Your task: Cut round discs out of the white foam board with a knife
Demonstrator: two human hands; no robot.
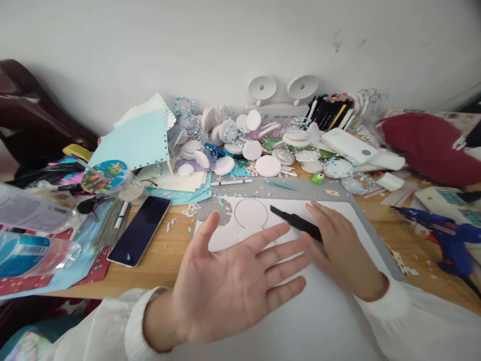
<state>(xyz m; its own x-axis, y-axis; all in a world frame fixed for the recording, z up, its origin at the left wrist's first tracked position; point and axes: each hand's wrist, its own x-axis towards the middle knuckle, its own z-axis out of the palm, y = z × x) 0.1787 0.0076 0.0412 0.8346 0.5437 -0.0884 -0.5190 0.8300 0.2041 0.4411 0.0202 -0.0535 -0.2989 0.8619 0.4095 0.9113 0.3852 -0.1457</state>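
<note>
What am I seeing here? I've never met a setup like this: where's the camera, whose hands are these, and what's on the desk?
There's no machine. One camera, worn on a person's head, looks forward and down, so both bare hands are the wearer's own. The left hand is open, palm showing. The right hand holds a slim black tool, perhaps a cutter. Beneath them, a white sheet with a drawn circle lies on a grey mat. On the wooden desk, a phone lies left, a blue glue gun right, and white discs pile up behind.
</note>
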